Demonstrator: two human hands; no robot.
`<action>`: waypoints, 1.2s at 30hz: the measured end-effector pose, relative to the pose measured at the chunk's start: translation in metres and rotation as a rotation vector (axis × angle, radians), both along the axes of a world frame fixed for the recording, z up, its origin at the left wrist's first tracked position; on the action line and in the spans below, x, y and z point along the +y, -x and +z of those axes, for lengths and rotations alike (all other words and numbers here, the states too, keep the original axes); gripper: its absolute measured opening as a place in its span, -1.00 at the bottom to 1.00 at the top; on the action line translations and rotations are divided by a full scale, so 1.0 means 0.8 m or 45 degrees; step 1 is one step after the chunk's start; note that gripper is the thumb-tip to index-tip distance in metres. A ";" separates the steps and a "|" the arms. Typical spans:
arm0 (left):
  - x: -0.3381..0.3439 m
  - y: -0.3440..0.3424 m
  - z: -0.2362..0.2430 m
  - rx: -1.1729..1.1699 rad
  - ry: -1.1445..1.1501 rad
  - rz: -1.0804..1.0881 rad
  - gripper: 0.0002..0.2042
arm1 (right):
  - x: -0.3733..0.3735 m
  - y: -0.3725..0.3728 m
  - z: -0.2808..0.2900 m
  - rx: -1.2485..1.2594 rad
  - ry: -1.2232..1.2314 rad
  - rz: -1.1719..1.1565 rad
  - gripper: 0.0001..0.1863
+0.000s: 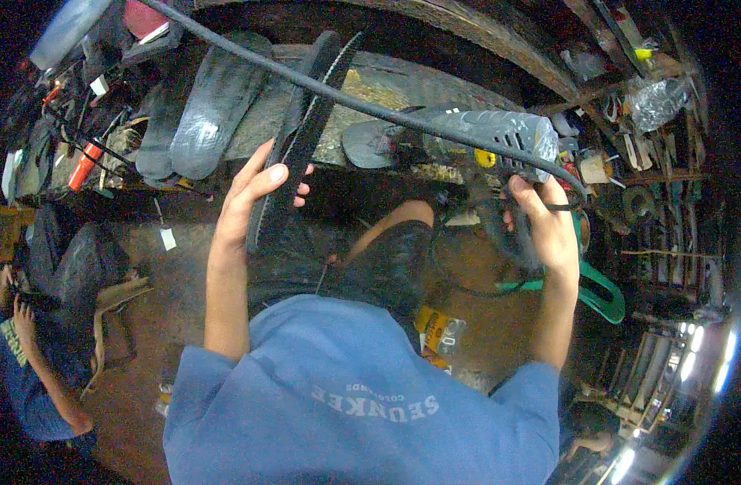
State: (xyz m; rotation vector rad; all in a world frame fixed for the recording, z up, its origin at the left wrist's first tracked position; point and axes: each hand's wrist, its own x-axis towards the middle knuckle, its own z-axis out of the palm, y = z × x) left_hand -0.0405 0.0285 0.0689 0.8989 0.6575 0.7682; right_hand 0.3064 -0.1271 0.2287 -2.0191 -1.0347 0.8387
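My left hand (pixel 253 186) is closed around a long black shoe sole (pixel 307 113), tilted nearly on edge, with pale stitching along its rim. The thumb presses its near face and fingertips show on the far side. At the right, my right hand (pixel 544 218) has its fingers curled around a dark, blurred part (pixel 508 230) that I cannot make out. Just above this hand is a grey and black power tool (pixel 500 133) with vent slots and a yellow patch. Left of the tool lies a dark rounded piece (pixel 366 145).
A thick black cable (pixel 338 93) crosses over the bench (pixel 378 69). Dark flat soles (pixel 213 105) lie at its left, beside an orange tube (pixel 85 166). Another person (pixel 43 356) sits at the left. Cluttered shelves (pixel 661 202) line the right side, near a green curved piece (pixel 601 295).
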 end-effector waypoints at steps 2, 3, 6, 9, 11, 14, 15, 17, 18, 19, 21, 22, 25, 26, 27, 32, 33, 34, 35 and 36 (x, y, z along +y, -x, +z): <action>0.004 -0.002 0.005 0.002 -0.023 -0.021 -0.26 | 0.000 0.001 0.000 -0.026 -0.013 -0.053 -0.63; 0.006 -0.004 0.007 0.001 -0.041 -0.037 -0.25 | 0.000 0.001 0.000 -0.042 -0.034 -0.087 -0.63; 0.013 -0.012 0.019 0.028 -0.086 -0.066 -0.25 | -0.005 0.000 0.000 -0.017 -0.137 -0.121 -0.62; 0.022 -0.032 0.035 0.063 -0.157 -0.089 -0.26 | -0.014 -0.009 0.003 0.032 -0.148 -0.149 -0.78; 0.036 -0.055 0.047 0.021 -0.197 -0.140 -0.25 | -0.022 -0.016 -0.001 -0.019 -0.155 -0.237 -0.78; 0.050 -0.095 0.065 0.132 -0.295 -0.157 -0.23 | -0.049 -0.033 -0.001 -0.075 -0.207 -0.294 -0.76; 0.056 -0.106 0.071 0.096 -0.384 -0.216 -0.24 | -0.058 -0.037 -0.005 -0.092 -0.253 -0.319 -0.75; 0.059 -0.140 0.076 0.106 -0.417 -0.207 -0.25 | -0.071 -0.046 -0.018 -0.124 -0.413 -0.336 -0.75; 0.063 -0.156 0.076 0.107 -0.437 -0.203 -0.25 | -0.078 -0.050 -0.024 -0.168 -0.484 -0.372 -0.75; 0.071 -0.178 0.076 0.160 -0.705 -0.128 -0.24 | -0.085 -0.055 -0.026 -0.210 -0.521 -0.425 -0.76; 0.075 -0.211 0.067 0.109 -0.865 -0.115 -0.21 | -0.103 -0.055 -0.030 -0.208 -0.583 -0.555 -0.73; 0.078 -0.226 0.060 0.088 -1.050 -0.046 -0.19 | -0.112 -0.053 -0.030 -0.115 -0.589 -0.642 -0.71; 0.088 -0.242 0.034 0.552 -1.532 -0.145 -0.13 | -0.131 -0.038 -0.034 -0.128 -0.587 -0.862 -0.67; 0.089 -0.245 0.025 0.697 -1.619 -0.251 -0.13 | -0.135 -0.034 -0.035 -0.164 -0.604 -0.888 -0.67; 0.087 -0.239 0.016 0.862 -1.773 -0.373 -0.17 | -0.140 -0.031 -0.035 -0.165 -0.604 -0.925 -0.66; 0.076 -0.223 -0.011 1.107 -1.900 -0.426 -0.05 | -0.159 -0.028 -0.023 0.025 -0.568 -0.897 -0.68; 0.078 -0.223 -0.010 1.097 -1.825 -0.482 -0.04 | -0.159 -0.027 -0.021 0.053 -0.598 -0.876 -0.67; 0.081 -0.222 -0.008 1.085 -1.760 -0.521 -0.04 | -0.157 -0.022 -0.021 0.115 -0.630 -0.874 -0.67; 0.081 -0.222 -0.005 1.083 -1.796 -0.515 -0.02 | -0.158 -0.019 -0.019 0.086 -0.553 -0.898 -0.63; 0.082 -0.221 0.000 1.100 -1.686 -0.554 -0.04 | -0.156 -0.012 -0.020 0.039 -0.591 -0.874 -0.62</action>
